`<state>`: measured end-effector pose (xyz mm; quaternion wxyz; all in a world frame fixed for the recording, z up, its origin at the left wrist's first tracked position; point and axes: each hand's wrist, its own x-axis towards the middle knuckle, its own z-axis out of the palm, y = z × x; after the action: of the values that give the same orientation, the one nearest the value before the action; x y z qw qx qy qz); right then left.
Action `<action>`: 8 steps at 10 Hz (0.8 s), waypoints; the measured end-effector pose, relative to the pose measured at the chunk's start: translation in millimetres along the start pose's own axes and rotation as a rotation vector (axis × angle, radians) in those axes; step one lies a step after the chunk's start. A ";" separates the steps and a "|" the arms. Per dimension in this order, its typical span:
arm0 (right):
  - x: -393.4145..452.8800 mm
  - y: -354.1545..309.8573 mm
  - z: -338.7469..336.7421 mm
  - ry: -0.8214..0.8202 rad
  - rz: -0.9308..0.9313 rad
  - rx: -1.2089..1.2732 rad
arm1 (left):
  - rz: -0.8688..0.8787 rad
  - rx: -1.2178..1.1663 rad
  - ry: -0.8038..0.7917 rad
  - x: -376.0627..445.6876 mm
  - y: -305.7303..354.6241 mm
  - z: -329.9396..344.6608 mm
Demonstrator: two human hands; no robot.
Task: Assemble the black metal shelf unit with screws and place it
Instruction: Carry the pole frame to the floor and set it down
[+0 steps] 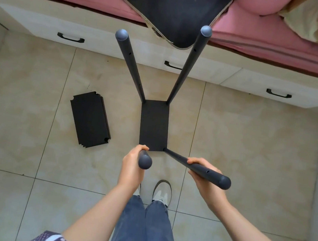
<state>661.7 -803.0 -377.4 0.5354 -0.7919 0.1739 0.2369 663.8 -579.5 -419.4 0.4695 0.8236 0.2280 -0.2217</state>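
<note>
Here the left hand wraps the near-left pole and the right hand curls round the near-right pole of the shelf unit standing on the floor. With spare panels lying unfitted at left, the splayed poles could twist if lifted unevenly.

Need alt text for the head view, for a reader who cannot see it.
Seen from above, a person's left hand and right hand each grip a near post of a black shelf frame standing on a tiled floor. A stack of black shelf panels lies to its left.
</note>
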 end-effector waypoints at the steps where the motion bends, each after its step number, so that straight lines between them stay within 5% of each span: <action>1: 3.4 -4.6 3.3 0.006 -0.005 0.017 | -0.049 -0.117 0.012 0.2 7.2 -3.6; 6: 9.4 -7.7 11.7 0.020 0.027 -0.065 | -0.025 -0.062 -0.077 1.5 5.1 -22.4; 8: -0.9 -2.7 12.4 0.019 0.154 -0.179 | -0.092 -0.079 0.006 -14.7 10.6 -27.7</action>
<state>660.1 -790.5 -378.7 0.4411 -0.8229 0.2176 0.2843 662.4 -562.6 -390.9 0.4905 0.7937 0.2755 -0.2313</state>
